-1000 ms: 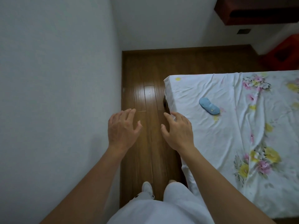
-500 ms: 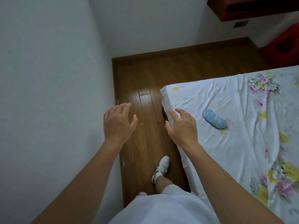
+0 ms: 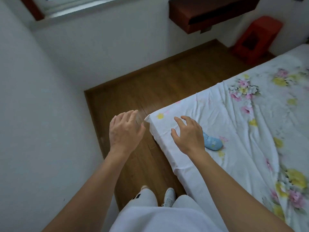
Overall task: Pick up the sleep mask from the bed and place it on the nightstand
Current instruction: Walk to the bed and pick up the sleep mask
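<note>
Our right hand (image 3: 189, 136) hovers spread and empty over the bed (image 3: 250, 124) corner; the sleep mask (image 3: 213, 142) lies just beyond its knuckles to the right — long axis slanting down-right; left hand (image 3: 124, 129), also spread and empty, hangs farther off over floor.

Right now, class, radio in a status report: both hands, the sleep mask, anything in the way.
Left hand open, over floor. Right hand open above bed, no grip yet. Small blue fabric sleep mask lies on floral white bedsheet, partly hidden behind right hand. Nothing blocking.
</note>
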Available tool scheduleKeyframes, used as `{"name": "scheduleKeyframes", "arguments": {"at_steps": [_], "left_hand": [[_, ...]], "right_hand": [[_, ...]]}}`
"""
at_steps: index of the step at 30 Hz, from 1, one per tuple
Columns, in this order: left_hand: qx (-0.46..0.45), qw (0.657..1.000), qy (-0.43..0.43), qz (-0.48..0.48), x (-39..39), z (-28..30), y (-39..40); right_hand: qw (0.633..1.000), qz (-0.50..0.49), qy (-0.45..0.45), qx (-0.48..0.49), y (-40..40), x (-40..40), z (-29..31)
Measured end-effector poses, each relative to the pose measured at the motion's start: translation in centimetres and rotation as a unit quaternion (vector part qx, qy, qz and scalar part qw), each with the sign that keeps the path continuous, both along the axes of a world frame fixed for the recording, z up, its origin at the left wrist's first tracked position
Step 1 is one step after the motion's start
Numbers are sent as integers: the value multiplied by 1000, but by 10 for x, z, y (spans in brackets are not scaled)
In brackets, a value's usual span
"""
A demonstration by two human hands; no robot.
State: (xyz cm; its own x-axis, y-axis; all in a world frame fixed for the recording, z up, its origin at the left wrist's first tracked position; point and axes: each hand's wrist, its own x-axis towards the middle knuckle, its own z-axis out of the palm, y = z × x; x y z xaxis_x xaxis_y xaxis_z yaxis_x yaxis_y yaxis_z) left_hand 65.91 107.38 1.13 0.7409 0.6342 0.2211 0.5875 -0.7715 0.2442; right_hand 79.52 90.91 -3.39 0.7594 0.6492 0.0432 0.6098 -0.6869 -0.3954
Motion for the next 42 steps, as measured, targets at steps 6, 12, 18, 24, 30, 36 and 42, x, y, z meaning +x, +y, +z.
{"name": "scheduleKeyframes", "arguments": {"at_steps": [6, 12, 18, 24, 30, 36, 42], "left_hand": [[-5, 993, 15, -120, 97, -22, 14], [-48, 953, 62, -293, 188, -59, 11], [-62, 904, 103, -411, 258, -93, -1], [-54, 850, 158, -500, 299, -138, -20], [-10, 787, 185, -588, 322, -211, -49], [-10, 750, 211, -627, 343, -310, -89], [3, 731, 244, -637, 356, -408, -120]], "right_hand": [[993, -114, 7, -23, -22, 53, -17], [960, -266, 46, -71, -63, 86, -33], [919, -367, 66, -127, -93, 104, -44], [909, -386, 83, -131, -105, 117, -74], [914, -368, 108, -135, -121, 124, -138], [923, -337, 129, -131, -144, 146, -228], [931, -306, 146, -131, -163, 153, -305]]}}
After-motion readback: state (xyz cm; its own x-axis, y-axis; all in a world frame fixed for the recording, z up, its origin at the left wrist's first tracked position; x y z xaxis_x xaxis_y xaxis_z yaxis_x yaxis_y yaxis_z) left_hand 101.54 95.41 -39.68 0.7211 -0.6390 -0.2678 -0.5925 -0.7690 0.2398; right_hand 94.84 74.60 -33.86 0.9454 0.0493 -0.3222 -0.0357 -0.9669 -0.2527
